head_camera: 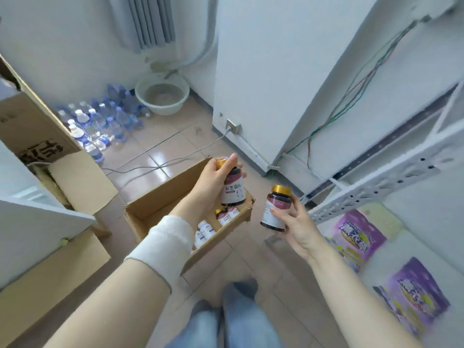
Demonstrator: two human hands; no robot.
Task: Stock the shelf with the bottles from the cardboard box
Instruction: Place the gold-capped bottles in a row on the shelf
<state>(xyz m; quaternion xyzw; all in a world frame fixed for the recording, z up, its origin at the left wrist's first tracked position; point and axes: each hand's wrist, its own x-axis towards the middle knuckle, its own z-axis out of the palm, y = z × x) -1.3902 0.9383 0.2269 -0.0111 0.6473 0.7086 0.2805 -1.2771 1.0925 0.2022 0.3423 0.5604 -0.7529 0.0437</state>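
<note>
An open cardboard box (160, 197) stands on the tiled floor ahead of me. Inside it lie several dark gold-capped bottles (226, 216) and white bottles (204, 232). My left hand (213, 182), with a white wristband, grips a dark bottle with a pink-and-white label (233, 192) above the box. My right hand (296, 222) holds a second dark bottle with a gold cap (276, 207) upright, to the right of the box. A white metal shelf (376, 187) stands at the right; its perforated beam is near my right hand.
Purple packets (356, 234) lie on the lower shelf level at right. Larger cardboard boxes (45, 136) stand at the left. Several water bottles (100, 121) and a plastic basin (163, 96) sit on the floor by the far wall. Cables cross the floor. My legs are below.
</note>
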